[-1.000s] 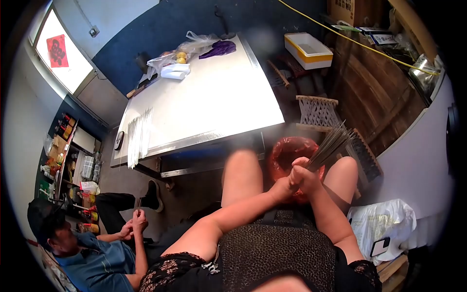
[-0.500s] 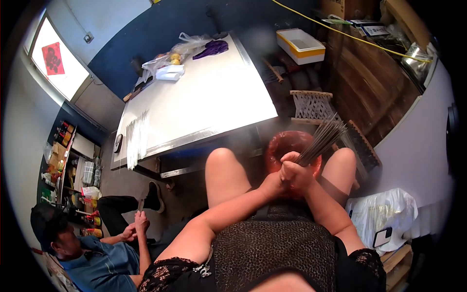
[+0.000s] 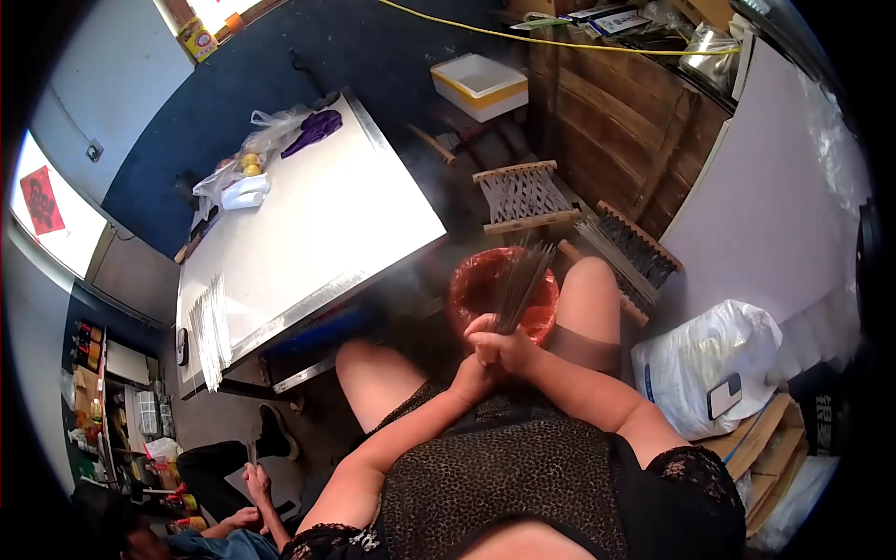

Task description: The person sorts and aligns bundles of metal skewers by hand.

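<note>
My left hand (image 3: 477, 364) and my right hand (image 3: 511, 349) are clasped together round the lower end of a bundle of thin metal skewers (image 3: 524, 285). The skewers stand nearly upright with their tips fanned out, in front of a red bucket (image 3: 469, 297) lined with red plastic. This bucket is between my knees. My fingers hide the lower ends of the skewers. More skewers (image 3: 616, 258) lie across a low dark stool to the right of the bucket.
A white table (image 3: 308, 224) stands ahead to the left, bearing a pile of skewers (image 3: 211, 331), plastic bags and a purple cloth (image 3: 313, 133). A co-worker's hand (image 3: 257, 485) holds some thin sticks at lower left. A white sack (image 3: 695, 359) with a phone sits right.
My view has turned to the right. The bundle in my hands has swung from leaning right to nearly upright. The co-worker's head has mostly slipped out of view.
</note>
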`<act>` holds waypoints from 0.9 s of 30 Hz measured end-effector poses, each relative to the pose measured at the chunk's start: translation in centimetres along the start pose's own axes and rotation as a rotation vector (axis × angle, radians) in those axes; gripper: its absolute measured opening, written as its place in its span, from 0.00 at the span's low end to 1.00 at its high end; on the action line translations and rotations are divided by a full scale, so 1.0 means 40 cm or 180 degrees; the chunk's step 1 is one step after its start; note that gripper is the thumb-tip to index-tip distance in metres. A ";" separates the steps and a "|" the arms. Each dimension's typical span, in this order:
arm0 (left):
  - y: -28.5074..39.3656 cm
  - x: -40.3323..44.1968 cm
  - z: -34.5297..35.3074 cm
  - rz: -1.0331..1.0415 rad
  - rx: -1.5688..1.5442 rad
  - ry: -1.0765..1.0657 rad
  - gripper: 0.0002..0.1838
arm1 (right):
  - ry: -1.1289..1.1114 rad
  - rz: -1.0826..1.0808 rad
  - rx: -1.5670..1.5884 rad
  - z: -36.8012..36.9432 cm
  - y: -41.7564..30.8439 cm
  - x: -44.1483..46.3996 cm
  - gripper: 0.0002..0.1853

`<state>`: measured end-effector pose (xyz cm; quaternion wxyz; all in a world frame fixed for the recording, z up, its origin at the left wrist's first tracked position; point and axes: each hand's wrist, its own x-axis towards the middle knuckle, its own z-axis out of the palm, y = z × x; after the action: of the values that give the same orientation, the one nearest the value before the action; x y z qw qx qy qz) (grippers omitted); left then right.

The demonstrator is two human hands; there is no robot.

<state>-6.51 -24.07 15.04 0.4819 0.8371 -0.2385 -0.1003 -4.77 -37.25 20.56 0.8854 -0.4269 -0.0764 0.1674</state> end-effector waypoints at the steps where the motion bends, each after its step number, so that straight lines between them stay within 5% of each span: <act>1: -0.003 -0.001 0.002 0.0046 0.0139 -0.0048 0.11 | 0.0041 0.0040 0.0282 -0.005 0.002 -0.001 0.05; 5: 0.001 0.012 0.009 0.0005 0.0077 0.0118 0.14 | 0.0243 0.0190 0.1028 -0.040 0.006 0.006 0.06; 14: -0.009 -0.004 0.000 -0.0284 -0.0303 0.0156 0.07 | -0.0056 0.0297 0.0928 -0.035 0.023 0.024 0.06; 27: -0.038 -0.005 0.000 -0.0359 -0.0112 -0.0117 0.10 | 0.0047 0.0228 0.0804 -0.037 0.043 0.033 0.06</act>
<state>-6.23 -23.32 13.72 0.4857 0.8386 -0.1979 -0.1470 -3.54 -36.87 18.26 0.9261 -0.3156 -0.0329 0.2040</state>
